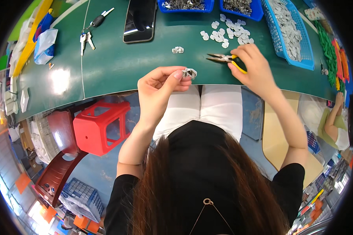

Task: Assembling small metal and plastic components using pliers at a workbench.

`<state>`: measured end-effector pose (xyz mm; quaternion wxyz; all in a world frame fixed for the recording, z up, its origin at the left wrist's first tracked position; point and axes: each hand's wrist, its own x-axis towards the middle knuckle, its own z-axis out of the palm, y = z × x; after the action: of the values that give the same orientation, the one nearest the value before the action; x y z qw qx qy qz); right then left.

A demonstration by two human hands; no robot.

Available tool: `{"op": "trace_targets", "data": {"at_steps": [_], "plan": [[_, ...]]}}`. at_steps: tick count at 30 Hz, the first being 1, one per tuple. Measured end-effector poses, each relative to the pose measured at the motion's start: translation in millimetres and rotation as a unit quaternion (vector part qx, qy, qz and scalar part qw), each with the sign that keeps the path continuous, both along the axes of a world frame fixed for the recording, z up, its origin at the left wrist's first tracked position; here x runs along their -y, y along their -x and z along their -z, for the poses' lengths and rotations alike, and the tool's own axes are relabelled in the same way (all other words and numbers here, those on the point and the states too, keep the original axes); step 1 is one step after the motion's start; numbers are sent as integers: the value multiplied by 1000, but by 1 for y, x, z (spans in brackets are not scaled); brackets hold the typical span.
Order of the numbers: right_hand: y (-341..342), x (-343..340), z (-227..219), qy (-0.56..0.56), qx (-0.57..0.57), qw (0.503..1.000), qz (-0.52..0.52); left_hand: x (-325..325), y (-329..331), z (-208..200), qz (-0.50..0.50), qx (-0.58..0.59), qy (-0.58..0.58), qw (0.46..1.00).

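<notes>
Near the table's front edge, my left hand (159, 84) pinches a small white plastic part with metal pieces (190, 73) between thumb and fingers. My right hand (252, 67), to the right, grips needle-nose pliers with yellow handles (225, 58). The pliers' jaws point left, a little apart, with nothing seen between them. A similar small white assembled part (178, 49) lies on the green table (117, 58), just beyond my left hand. Beyond the pliers, loose white plastic pieces (231, 31) are scattered on the tabletop.
Two blue bins (247, 15) of small metal parts stand at the back. A light-blue basket (280, 39) of white pieces is at right. A phone (140, 21) and keys (88, 39) lie to the left. A red stool (96, 133) stands below. Another person's arm (335, 113) shows far right.
</notes>
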<state>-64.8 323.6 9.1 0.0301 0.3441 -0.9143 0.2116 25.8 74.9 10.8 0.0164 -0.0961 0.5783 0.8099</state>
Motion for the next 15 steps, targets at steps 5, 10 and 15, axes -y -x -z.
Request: {"op": "trace_targets", "data": {"at_steps": [5,10,15], "plan": [[-10,18,13,29,-161,986,6,-8,3,1,-31,-1,-5,1000],[-46,56,-14,305,-32,951,-33,-21,2,-2,-39,-23,-3,999],[-52,69,1,375,-43,926,15,-33,0,1,-39,-65,-6,997]]}}
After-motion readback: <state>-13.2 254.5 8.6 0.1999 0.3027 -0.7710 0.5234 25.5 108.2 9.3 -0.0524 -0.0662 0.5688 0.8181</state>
